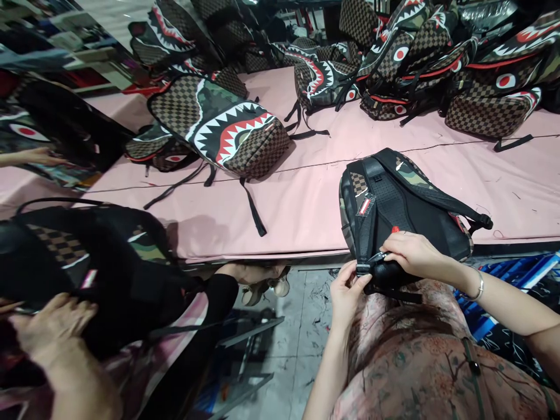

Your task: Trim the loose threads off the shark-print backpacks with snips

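A black backpack with checkered and camouflage panels lies on the pink table's front edge, its padded back and shoulder straps facing up. At its lower end, my left hand pinches a strap by the black buckle. My right hand is closed around small thread snips, with a red end showing above the fingers. The snips' metal tip points at the strap, close to my left fingers. Whether the blades touch a thread is too small to tell.
A shark-mouth backpack lies mid-table, and several similar ones are piled along the back. At my left, a co-worker's hand is on another black backpack. Another person's hand shows at far left.
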{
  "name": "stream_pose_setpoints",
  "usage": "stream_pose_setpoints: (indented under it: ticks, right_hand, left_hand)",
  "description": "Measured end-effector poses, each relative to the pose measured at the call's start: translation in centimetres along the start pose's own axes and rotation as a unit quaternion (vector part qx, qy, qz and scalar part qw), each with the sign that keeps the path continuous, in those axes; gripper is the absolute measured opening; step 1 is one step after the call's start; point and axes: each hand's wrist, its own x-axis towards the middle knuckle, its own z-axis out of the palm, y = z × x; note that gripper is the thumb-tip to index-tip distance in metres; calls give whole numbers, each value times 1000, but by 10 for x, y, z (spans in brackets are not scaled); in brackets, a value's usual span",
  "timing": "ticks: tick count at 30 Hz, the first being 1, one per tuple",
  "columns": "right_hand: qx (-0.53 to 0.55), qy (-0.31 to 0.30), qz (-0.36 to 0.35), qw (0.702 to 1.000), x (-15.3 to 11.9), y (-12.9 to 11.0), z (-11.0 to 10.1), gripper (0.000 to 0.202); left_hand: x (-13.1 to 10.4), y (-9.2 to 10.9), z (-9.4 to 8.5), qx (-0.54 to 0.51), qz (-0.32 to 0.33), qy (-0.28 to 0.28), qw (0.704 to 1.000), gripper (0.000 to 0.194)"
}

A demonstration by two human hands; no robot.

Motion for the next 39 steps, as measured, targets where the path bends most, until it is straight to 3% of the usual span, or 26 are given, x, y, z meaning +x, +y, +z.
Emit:
stream_pose_setpoints:
  ticks: [5,9,11,15,19,22,24,28,31,33,36,39]
  right_hand:
    - [83,36,27,995,2,3,2,10]
    - [70,24,6,997,6,-1,5,12]
    - [113,54,11,992,10,-2,7,12]
    - [305,130,131,934,24,-3,21,16]
    - [430,62,199,879,48,-9,46,27]
    - [364,97,218,900,67,-21,51,19]
    - [274,127,223,927,78,-30,47,12]
    - [197,97,195,956,88,-37,34,13]
    - [247,74,142,956,86,-30,30,24]
    - [259,100,123,953,77,-21,31,23]
    - [188,155,97,965,59,-7,38,15]
    - [109,166,32,980,40,3,49,11]
  left_hand:
    - [0,-3,-1,-12,-11,7,1000,32]
    - [-1,-1,-2,-12,-7,15,1000,33]
    - [-3,1,-2,-32,-8,21,999,34]
    - [-6,1,2,-56,-5,33,998,36]
    - [-5,-4,13,26,53,58,997,36]
    - [-4,-7,16,89,122,138,979,51]
    - [-3,-8,13,134,144,182,963,51]
    - [2,-7,2,176,142,181,957,35]
    - [9,-7,-4,62,85,147,984,33]
    - [12,-7,-5,-60,17,117,991,29]
    - [15,-4,-7,-219,-80,81,969,24]
    - [16,-3,-8,-302,-135,70,941,23]
